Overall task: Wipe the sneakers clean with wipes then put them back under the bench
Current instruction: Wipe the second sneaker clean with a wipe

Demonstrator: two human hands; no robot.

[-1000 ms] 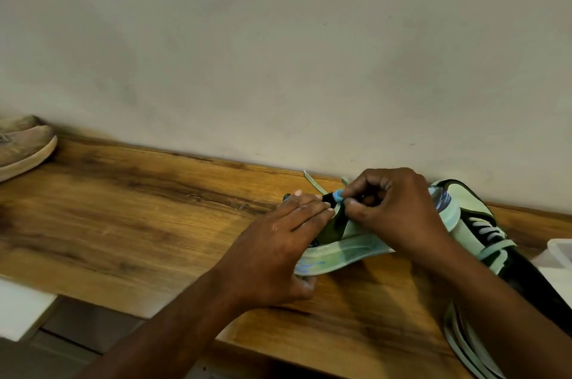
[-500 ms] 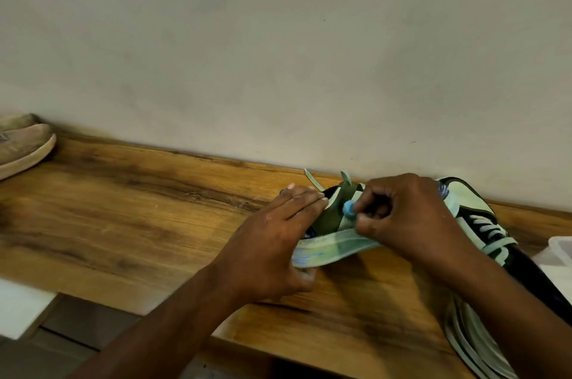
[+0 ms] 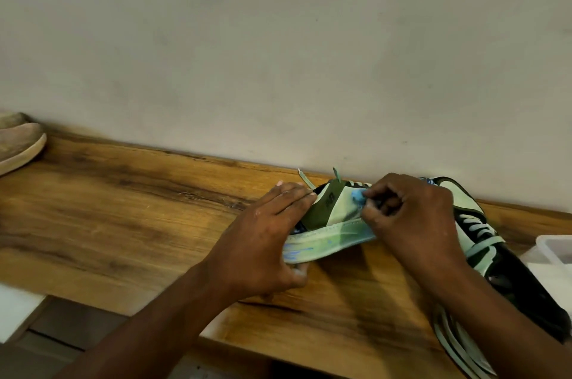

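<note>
A plain pale wall [image 3: 278,38] rose behind a long wooden surface [image 3: 123,224] with dark grain streaks. A pale green sneaker [image 3: 334,217] lay on its side on the surface close to the wall, its light sole edge [image 3: 325,244] turned toward the camera and marked with blue smears near the left end. A dark olive panel [image 3: 322,208] showed on its upper, and lace ends [image 3: 305,177] stuck up toward the wall.

The left hand [image 3: 263,242] steadied the sneaker from the left, its fingers laid straight across the top and its thumb tucked beneath the sole. The right hand [image 3: 408,221] was curled, its fingertips pinching a small blue wad [image 3: 356,195] pressed against the pale side of the sneaker; whether that wad was a wipe could not be told.

A second sneaker [image 3: 483,230], green and black with pale laces, lay just right of the first, partly hidden by the right forearm and reaching to the surface's near edge. A white container [image 3: 554,248] stood at the right border. At the far left, a tan shoe [image 3: 18,143] rested on the surface, well apart from the sneakers. A white block [image 3: 15,310] showed below the surface's near edge at lower left.
</note>
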